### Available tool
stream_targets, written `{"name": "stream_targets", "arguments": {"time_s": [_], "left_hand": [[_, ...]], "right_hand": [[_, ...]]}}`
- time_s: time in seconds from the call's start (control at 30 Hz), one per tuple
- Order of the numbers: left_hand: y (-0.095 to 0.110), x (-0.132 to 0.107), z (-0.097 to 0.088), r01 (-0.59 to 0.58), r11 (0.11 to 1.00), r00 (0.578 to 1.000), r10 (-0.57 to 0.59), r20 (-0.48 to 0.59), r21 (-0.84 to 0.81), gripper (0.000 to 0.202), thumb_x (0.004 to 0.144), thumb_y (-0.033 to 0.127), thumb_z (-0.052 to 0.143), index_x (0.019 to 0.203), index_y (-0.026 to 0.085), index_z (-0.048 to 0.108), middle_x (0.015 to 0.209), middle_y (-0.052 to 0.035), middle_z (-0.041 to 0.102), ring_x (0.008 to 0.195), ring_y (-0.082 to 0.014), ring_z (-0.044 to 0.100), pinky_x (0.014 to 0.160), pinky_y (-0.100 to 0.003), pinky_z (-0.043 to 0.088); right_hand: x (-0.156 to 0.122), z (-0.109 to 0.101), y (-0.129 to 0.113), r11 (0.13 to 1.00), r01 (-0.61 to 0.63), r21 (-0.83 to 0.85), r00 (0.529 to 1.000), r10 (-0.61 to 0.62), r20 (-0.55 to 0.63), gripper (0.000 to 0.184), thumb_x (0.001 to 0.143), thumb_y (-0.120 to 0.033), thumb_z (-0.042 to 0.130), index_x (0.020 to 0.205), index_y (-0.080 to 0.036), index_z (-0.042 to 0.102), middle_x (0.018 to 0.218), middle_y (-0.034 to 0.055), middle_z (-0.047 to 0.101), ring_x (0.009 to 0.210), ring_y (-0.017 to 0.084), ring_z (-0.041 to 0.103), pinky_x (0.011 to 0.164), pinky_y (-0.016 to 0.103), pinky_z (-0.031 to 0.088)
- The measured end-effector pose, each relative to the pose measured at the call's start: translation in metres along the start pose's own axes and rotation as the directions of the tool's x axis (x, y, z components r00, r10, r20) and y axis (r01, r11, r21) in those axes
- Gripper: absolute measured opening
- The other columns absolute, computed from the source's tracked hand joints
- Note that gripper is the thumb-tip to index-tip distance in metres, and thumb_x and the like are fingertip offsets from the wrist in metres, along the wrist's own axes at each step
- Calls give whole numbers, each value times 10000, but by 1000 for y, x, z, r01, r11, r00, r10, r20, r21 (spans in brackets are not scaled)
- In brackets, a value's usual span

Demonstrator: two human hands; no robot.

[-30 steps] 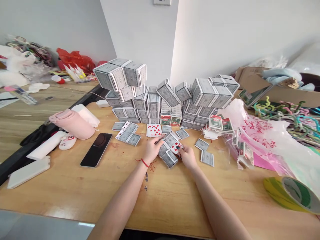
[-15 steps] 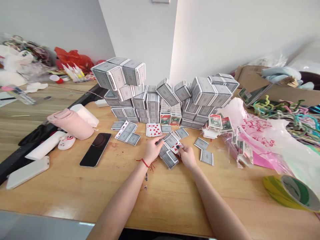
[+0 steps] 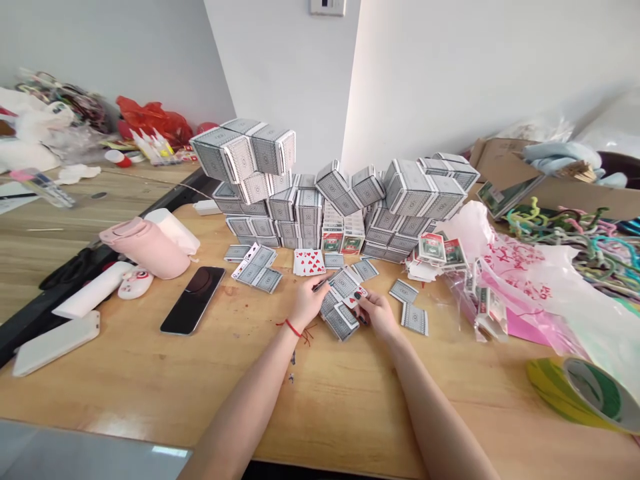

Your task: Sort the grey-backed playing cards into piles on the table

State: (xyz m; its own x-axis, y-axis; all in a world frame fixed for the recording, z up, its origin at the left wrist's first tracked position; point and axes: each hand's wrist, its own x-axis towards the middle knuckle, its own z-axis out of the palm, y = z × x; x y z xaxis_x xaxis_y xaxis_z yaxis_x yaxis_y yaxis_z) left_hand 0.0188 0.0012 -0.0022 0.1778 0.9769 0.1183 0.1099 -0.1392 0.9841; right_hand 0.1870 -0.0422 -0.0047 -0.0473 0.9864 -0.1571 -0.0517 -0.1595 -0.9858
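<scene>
Between my hands are playing cards (image 3: 345,283), back side up, with a red-heart face showing at the right end. My left hand (image 3: 306,304) is closed on their left end, and my right hand (image 3: 376,312) pinches the right end between thumb and fingers. Below them on the table lie more grey-backed cards (image 3: 342,324), partly hidden by the held ones. A fanned stack of heart cards (image 3: 309,262) lies face up just beyond my left hand. Other cards (image 3: 259,267) lie to the left, and two loose cards (image 3: 414,319) lie to the right.
Card-covered blocks (image 3: 307,210) stand piled along the back. To the left are a black phone (image 3: 193,300), a pink cup (image 3: 145,247) and a white phone (image 3: 56,343). To the right are card boxes (image 3: 433,248), a pink-printed plastic bag (image 3: 530,253) and yellow tape (image 3: 555,387).
The camera view has shifted slightly. Both hands stay on the cards, and the right fingers have moved a little at the card's heart end.
</scene>
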Motion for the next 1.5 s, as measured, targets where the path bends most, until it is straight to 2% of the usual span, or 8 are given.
{"name": "stream_targets", "arguments": {"time_s": [0.13, 0.27, 0.5, 0.87, 1.0, 1.17, 1.37, 1.5], "left_hand": [[1, 2, -3, 46, 998, 998, -44, 37, -50, 290, 741, 264, 538, 1000, 164, 618, 1069, -74, 619, 987, -189, 565, 873, -323, 426], [5, 2, -4, 60, 994, 993, -49, 106, -95, 294, 744, 288, 540, 997, 159, 619, 1077, -76, 615, 985, -196, 566, 860, -320, 434], [9, -1, 1, 62, 994, 976, -42, 214, -87, 311, 740, 289, 550, 1006, 139, 612, 1077, -85, 614, 995, -208, 559, 878, -346, 418], [15, -6, -2, 16, 1000, 987, -12, 161, -26, 302, 730, 286, 562, 990, 136, 588, 1047, -90, 613, 966, -198, 560, 862, -334, 420], [23, -8, 0, -19, 999, 979, 11, 202, 35, 442, 619, 289, 675, 1016, 149, 539, 1036, -68, 601, 963, -195, 552, 846, -315, 427], [24, -10, 6, -8, 990, 990, -11, 138, 140, 443, 575, 240, 702, 976, 169, 528, 988, -42, 608, 921, -183, 562, 809, -301, 441], [21, -8, 10, 12, 993, 997, -21, 70, 119, 370, 591, 188, 681, 931, 157, 539, 950, -51, 627, 878, -178, 585, 771, -290, 459], [19, -5, 8, -5, 994, 997, -3, 72, 107, 301, 617, 156, 651, 904, 156, 560, 945, -50, 632, 865, -168, 592, 773, -287, 459]], "right_hand": [[-2, -8, -3, 977, -50, 209, 971, -2, 239, 270, 678, -421, 591, 664, -153, 566, 623, 46, 600, 471, 106, 489, 478, 241, 391], [-2, -16, -5, 965, -85, 247, 948, 2, 319, 252, 643, -369, 662, 735, -140, 609, 645, 61, 640, 516, 123, 548, 535, 258, 435], [2, -16, -1, 986, -28, 164, 988, 2, 156, 211, 615, -334, 688, 613, -133, 622, 612, 57, 670, 463, 117, 570, 458, 224, 448], [1, -2, -4, 999, -41, 11, 999, 41, 23, 338, 679, -463, 602, 629, -129, 585, 554, 61, 658, 420, 120, 573, 434, 228, 470], [2, 2, -2, 997, -58, -46, 995, 54, -80, 367, 680, -499, 579, 584, -147, 537, 503, 38, 629, 402, 132, 563, 420, 242, 462], [1, 7, 2, 990, -53, -133, 984, 29, -177, 368, 694, -526, 542, 582, -179, 494, 456, 4, 591, 380, 142, 542, 404, 253, 441], [1, 9, 6, 986, -13, -167, 988, -13, -156, 375, 706, -550, 504, 613, -187, 498, 513, 29, 610, 423, 155, 557, 426, 262, 448], [1, 7, 4, 990, 19, -137, 997, -29, -66, 314, 645, -476, 611, 699, -173, 546, 616, 38, 647, 528, 174, 598, 497, 269, 472]]}}
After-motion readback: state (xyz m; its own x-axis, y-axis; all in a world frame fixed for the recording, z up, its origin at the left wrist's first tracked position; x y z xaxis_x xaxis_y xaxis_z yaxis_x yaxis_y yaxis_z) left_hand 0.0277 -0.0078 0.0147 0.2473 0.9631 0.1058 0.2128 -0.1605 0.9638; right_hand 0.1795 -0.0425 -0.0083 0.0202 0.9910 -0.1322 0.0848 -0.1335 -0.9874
